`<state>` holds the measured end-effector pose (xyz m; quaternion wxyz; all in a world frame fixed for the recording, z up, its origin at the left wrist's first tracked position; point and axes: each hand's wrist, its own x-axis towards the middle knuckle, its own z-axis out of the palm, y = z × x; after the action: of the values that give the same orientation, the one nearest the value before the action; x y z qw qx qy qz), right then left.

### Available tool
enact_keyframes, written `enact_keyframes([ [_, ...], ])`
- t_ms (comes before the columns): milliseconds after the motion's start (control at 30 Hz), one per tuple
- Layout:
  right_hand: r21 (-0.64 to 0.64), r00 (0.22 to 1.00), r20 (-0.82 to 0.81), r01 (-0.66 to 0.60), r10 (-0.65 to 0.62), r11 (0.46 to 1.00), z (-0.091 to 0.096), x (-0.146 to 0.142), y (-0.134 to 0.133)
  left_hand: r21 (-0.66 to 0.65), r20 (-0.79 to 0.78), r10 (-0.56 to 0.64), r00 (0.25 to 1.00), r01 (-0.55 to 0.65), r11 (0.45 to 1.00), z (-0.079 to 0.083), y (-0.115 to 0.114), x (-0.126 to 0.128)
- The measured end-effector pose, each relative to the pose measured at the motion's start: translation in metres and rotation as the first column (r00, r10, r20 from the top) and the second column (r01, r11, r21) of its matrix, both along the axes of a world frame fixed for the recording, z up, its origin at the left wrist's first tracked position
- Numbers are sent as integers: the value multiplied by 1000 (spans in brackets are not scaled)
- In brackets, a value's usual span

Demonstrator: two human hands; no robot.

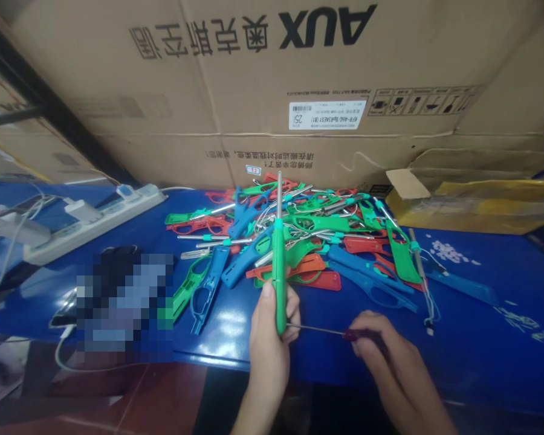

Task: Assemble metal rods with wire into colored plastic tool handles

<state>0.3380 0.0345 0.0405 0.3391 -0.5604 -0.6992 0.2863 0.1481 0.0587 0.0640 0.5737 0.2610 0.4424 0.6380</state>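
Note:
My left hand (268, 326) is wrapped round a green long-necked lighter (279, 272), held upright with its metal tube pointing away from me. In my right hand (385, 344) is a screwdriver (351, 334) with a dark red handle. Its thin shaft runs left to the lower end of the lighter's grip; whether the tip sits in a screw cannot be seen. Behind my hands lies a heap of lighter parts: a blue handle shell (249, 257), a red shell (315, 269), a green shell (403, 251), metal tubes and wires.
A large cardboard box (236, 103) stands behind the heap. To the left are a white power strip (95, 223) with plugs and cables, and a blurred-out device. On the right sit a yellow-taped carton (480, 205), small white pieces (448, 249) and a blue shell (462, 286).

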Motion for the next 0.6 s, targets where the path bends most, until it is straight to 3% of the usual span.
enact_keyframes([
  [167,-1,988,-154,19,-19,1000,0,-3,-10,-25,-62,-61,996,60,998,-9,0,-1],
  [300,20,998,-41,51,-50,998,-8,2,-4,-15,-40,-44,998,44,999,-5,0,-1],
  [400,45,999,33,-18,17,999,-8,3,4,-7,26,-11,1000,11,1000,3,1,0],
  [500,34,998,6,-59,59,998,0,0,4,1,48,0,999,-1,1000,6,2,0],
  [600,22,996,-84,-3,5,1000,5,-5,-3,-17,20,1,1000,-1,1000,4,2,1],
])
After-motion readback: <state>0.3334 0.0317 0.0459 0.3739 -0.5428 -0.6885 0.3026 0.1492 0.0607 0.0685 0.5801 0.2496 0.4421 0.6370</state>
